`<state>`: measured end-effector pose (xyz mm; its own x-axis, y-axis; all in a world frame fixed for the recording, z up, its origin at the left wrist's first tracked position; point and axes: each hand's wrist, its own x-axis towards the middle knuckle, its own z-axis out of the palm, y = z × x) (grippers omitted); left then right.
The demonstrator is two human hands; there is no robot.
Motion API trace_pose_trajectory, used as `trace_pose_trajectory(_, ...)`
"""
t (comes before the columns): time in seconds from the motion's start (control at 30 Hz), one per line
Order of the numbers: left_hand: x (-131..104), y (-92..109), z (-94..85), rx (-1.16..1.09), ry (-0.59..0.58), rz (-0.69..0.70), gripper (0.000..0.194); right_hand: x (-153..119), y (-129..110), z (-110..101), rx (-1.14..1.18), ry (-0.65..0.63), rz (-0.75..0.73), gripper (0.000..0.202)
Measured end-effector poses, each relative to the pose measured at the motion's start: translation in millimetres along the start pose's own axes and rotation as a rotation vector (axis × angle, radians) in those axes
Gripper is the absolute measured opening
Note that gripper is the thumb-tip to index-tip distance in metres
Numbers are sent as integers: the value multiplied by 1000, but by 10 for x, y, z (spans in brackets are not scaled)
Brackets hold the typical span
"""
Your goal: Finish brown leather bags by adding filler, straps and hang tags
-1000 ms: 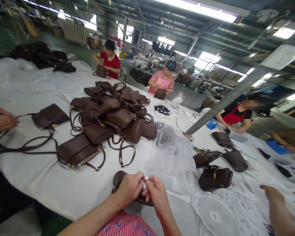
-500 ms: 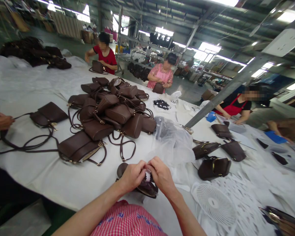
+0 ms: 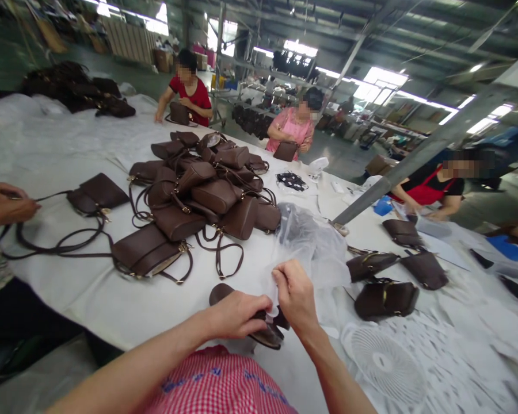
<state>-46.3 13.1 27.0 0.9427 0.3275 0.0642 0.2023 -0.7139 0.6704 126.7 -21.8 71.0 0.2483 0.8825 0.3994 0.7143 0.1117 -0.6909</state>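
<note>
A small dark brown handbag [image 3: 267, 338] lies on the table close in front of me, partly covered by my hands. My left hand [image 3: 240, 315] is closed at the bag's top edge, thumb and fingers gripping it next to a small whitish piece [image 3: 271, 314]. Just to the right and a little higher, my right hand [image 3: 294, 296] is closed in a pinch. A pale, see-through strip seems to run below its fingertips, but what it holds is too blurred to make out.
Brown handbags with straps [image 3: 211, 195] are heaped beyond my hands. Clear plastic [image 3: 315, 241] lies right of them, then more bags [image 3: 386, 299] and a white fan [image 3: 384, 362]. A slanted metal post [image 3: 380, 190] rises from the table. A co-worker's hands [image 3: 8, 204] hold a strap at left.
My hands were together over a white piece at the bag. Now the right hand is raised and apart from the left, which has shifted slightly down at the bag.
</note>
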Motion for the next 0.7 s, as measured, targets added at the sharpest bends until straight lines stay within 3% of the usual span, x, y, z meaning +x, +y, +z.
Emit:
trace_pose_trajectory(0.1, -19, -40, 75, 14, -183, 84, 17, 128, 5, -134, 163, 43, 206, 24)
trace_pose_trajectory(0.17, -2, -119, 41, -61, -165, 41, 18, 159, 50, -213, 160, -80, 265, 27)
trace_pose_trajectory(0.27, 102, -275, -181, -242, 1, -25, 20, 65, 108, -219, -66, -431, 132, 43)
trace_pose_trajectory(0.33, 198, -360, -356, -317, -7, 3, 22, -36, 131, -134, -229, -639, 17, 46)
trace_pose_trajectory(0.43, 282, -406, -480, -281, -26, -3, 24, -106, 185, 37, -351, -759, -11, 27)
trace_pose_trajectory(0.5, 250, -391, -438, -160, 127, -38, 26, -77, 246, 109, -318, -765, 43, 17)
trace_pose_trajectory(0.6, 68, -351, -252, 54, 469, -110, 17, 18, 348, 128, -120, -793, 195, 13)
trace_pose_trajectory(0.63, -9, -346, -177, 107, 518, -114, 16, 49, 377, 125, -28, -800, 284, 14)
trace_pose_trajectory(0.7, -148, -357, -26, 181, 477, -67, 20, 101, 420, 127, 170, -802, 504, 17)
